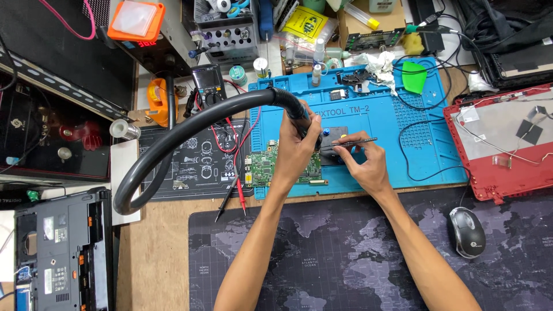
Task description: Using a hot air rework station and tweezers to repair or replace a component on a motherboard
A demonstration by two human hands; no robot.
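My left hand (295, 151) grips the black handle of a hot-air tool whose thick dark hose (190, 129) arcs away to the left. The nozzle end points down at a green circuit board (265, 166) lying on the blue work mat (397, 124). My right hand (362, 164) holds thin metal tweezers (352, 141), their tips reaching left toward the board beside a dark square pad. Both hands are close together over the board's right part, which they partly hide.
A multimeter (208, 82) with red and black probes (235, 187) sits left of the mat. A red laptop lid (507, 144) lies at right, a mouse (466, 231) on the dark map desk pad (345, 253), an opened laptop base (60, 253) at lower left.
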